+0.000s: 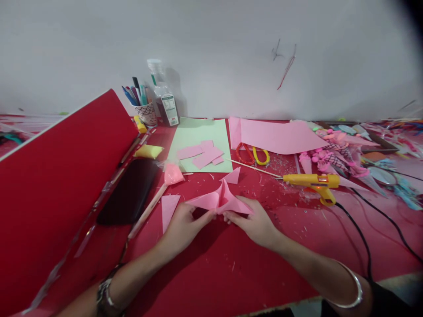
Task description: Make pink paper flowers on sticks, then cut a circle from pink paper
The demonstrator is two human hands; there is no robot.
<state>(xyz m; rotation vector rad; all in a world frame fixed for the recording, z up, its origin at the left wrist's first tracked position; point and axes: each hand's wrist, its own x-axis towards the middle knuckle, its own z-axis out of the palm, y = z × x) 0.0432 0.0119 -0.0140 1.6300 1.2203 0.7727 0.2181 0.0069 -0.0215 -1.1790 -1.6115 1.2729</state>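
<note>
A folded piece of pink paper (231, 203) with pointed corners is held up between both hands above the red table. My left hand (187, 222) pinches its left side, thumb along the lower edge. On the right side, my right hand (256, 220) grips the paper the same way, and the two thumbs nearly meet at the middle. The fingers behind the paper are partly hidden. A pink paper triangle (233, 176) lies just beyond the folded piece. Beside my left hand rests another pink paper scrap (168, 210).
A yellow hot glue gun (312, 179) lies at right, its cord running toward the front. Scissors (253, 155), a light green sheet (201, 127) and a large pink sheet (274, 135) lie behind. At left are a black phone (128, 191), a pen cup (146, 113) and a leaning red board (66, 189).
</note>
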